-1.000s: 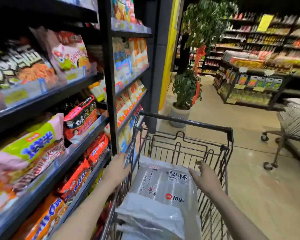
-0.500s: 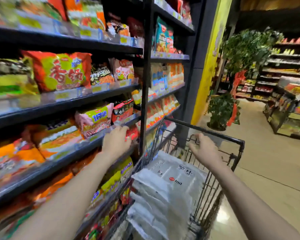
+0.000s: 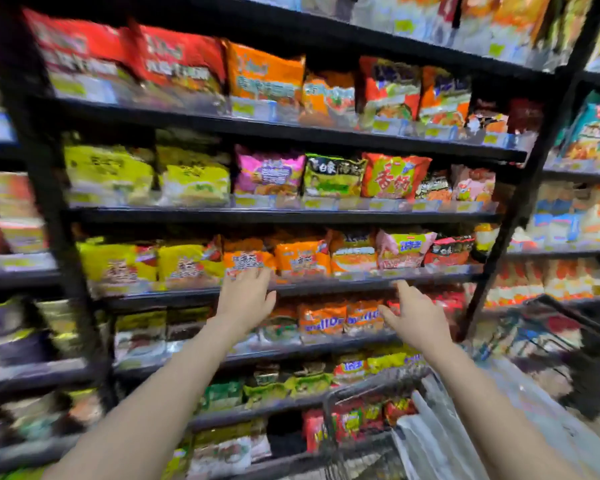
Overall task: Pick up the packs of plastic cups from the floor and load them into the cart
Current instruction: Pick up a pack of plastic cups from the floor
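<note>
Head view, the only one there is: the person faces a tall black shelf [image 3: 291, 216] crowded with bright noodle packets, and the picture is smeared with motion, so fine detail is lost. Both arms reach forward at mid-height. The left hand [image 3: 245, 294] has its fingers [image 3: 253, 273] spread and straight, empty, right up against the edge of a shelf board in front of an orange packet [image 3: 246, 261]; whether it actually touches the edge I cannot tell. The right hand [image 3: 418, 315] is empty too, fingers loose and apart, one pointing up towards the shelf, with nothing between them.

The packs of plastic cups [image 3: 430, 434] lie low at the right, pale clear wrapping stacked inside the wire cart [image 3: 329, 410], whose black rim shows at the bottom edge. No pack is visible on the floor from here, because the floor itself is hardly in the picture.

To my eye the loading of these packs is done and the hands are between jobs. The next step, done well, would be to look down and sweep the floor round the cart for any pack left behind. If one turns up, it should be taken with both hands along its length, since soft wrapped stacks sag and slide. It should then be laid flat on the pile and not dropped on edge.
</note>
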`<state>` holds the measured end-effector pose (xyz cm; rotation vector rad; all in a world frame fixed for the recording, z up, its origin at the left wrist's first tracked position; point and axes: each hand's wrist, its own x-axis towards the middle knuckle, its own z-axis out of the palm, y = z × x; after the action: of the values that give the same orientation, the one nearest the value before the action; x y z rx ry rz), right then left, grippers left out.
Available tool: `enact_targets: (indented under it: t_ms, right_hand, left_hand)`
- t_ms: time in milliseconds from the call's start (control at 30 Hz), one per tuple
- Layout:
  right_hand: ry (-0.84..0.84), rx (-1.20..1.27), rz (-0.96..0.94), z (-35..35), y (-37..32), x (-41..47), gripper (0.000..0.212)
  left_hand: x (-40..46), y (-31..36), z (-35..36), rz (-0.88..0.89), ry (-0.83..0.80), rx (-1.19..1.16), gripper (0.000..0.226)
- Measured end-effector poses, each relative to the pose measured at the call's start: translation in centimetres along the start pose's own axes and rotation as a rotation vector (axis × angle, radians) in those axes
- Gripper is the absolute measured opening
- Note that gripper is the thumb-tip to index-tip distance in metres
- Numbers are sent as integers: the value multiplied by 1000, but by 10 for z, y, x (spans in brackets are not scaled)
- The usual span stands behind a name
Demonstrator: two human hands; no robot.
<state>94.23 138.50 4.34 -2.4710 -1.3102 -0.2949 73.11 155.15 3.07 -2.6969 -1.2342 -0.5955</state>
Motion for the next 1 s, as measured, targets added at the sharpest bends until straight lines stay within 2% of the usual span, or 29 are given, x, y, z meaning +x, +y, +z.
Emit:
enact_targets:
  t_ms: [233, 467, 667, 767, 1000]
  right_hand:
    - [-135, 149, -407, 35, -198, -41, 60]
    - [-289, 310, -783, 40, -386, -185, 57]
    - [-445, 321, -1070, 33, -506, -354, 52]
    - [-482, 342, -1198, 20, -549, -428, 49]
    - [-542, 364, -1465, 3, -632, -573, 60]
  left_hand:
    - [-163, -172, -86, -392, 24, 199, 45]
    - [-432, -277, -199, -861, -77, 348, 48]
    - [-645, -284, -278, -1205, -102, 398, 49]
    - [-728, -276, -304, -1334, -84, 455, 50]
    - [-889, -264, -336, -1595, -17, 514, 48]
